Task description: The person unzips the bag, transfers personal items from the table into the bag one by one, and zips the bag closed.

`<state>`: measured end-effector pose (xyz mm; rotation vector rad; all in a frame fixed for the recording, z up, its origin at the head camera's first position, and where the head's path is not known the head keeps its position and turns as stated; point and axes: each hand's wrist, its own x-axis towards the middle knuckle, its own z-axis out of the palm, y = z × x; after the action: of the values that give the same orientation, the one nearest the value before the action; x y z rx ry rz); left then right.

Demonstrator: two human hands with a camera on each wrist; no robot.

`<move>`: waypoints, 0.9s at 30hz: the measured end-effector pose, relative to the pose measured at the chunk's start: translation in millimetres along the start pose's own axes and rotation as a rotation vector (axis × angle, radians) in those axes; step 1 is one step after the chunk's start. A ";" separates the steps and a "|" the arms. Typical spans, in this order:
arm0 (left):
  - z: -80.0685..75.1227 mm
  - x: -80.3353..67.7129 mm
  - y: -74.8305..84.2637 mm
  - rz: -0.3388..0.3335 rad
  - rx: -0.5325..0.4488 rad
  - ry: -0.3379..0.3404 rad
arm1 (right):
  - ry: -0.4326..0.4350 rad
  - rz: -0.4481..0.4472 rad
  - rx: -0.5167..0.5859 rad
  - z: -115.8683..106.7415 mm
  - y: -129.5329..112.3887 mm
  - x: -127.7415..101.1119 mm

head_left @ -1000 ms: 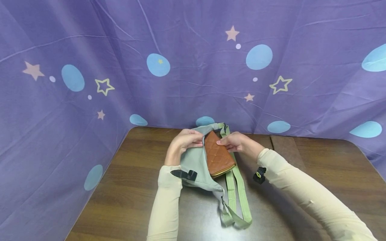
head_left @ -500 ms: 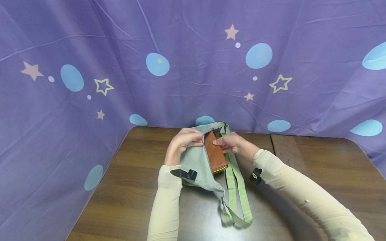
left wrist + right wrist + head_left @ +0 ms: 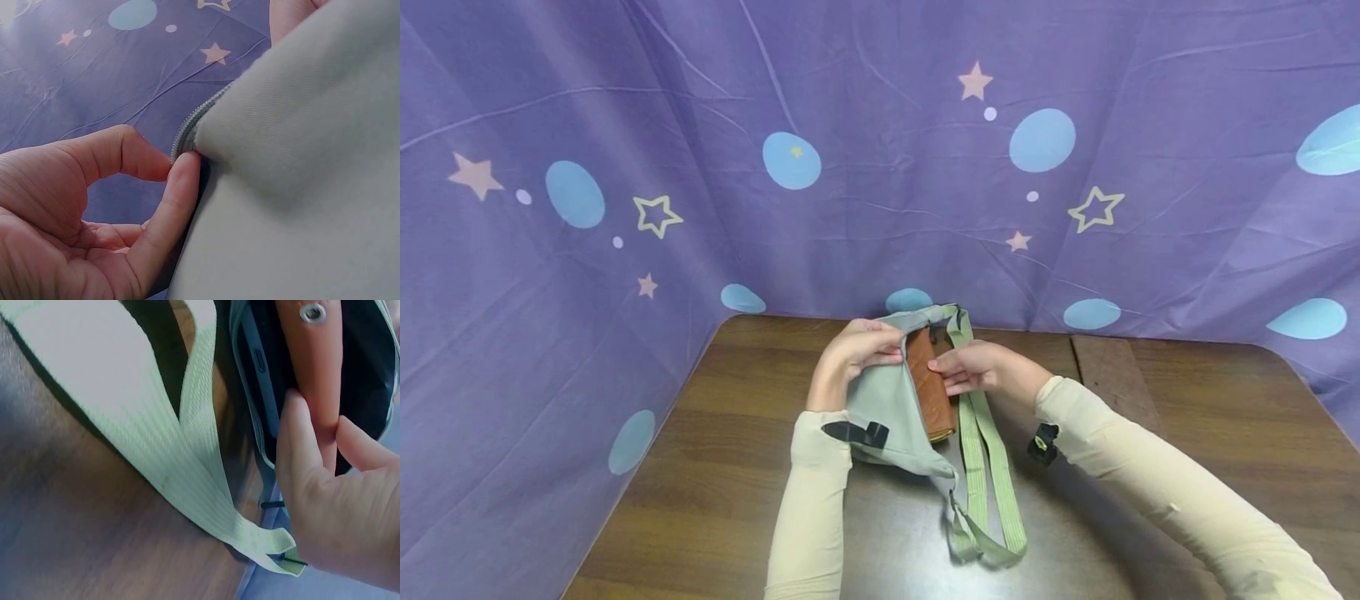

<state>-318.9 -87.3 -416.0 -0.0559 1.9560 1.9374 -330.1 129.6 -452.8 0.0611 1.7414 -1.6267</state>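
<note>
Left hand (image 3: 853, 354) pinches the grey-green sling bag's (image 3: 887, 412) zipper edge open while right hand (image 3: 973, 369), fingers straight, presses the brown wallet (image 3: 929, 385) deeper inside than before.

A grey-green fabric sling bag (image 3: 887, 408) lies on the dark wooden surface (image 3: 715, 467), near its far edge, in front of the purple star-patterned cloth backdrop (image 3: 865, 192). A brown quilted leather wallet (image 3: 929, 385) sits partly inside the bag's opening, on the bag's right side. The left hand (image 3: 853, 354) pinches the bag's zipper edge, left of the wallet; the right hand (image 3: 973, 368) touches the wallet from its right. The bag's light green ribbed webbing strap (image 3: 985, 467) runs from beside the right hand toward the person, right of the bag.
</note>
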 end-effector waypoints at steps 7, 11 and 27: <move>0.2 -1.5 0.0 -0.005 0.000 0.004 | -0.080 0.035 -0.004 -2.3 0.6 -0.7; 0.2 -1.5 -0.1 -0.003 0.005 0.002 | -0.104 0.030 0.005 0.1 3.0 0.5; 0.7 1.0 -0.5 -0.003 0.004 0.005 | -0.076 0.046 0.017 0.4 -1.1 4.1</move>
<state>-319.4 -86.4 -416.8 -0.0623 1.9616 1.9332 -333.4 127.2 -454.0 0.0460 1.6571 -1.5900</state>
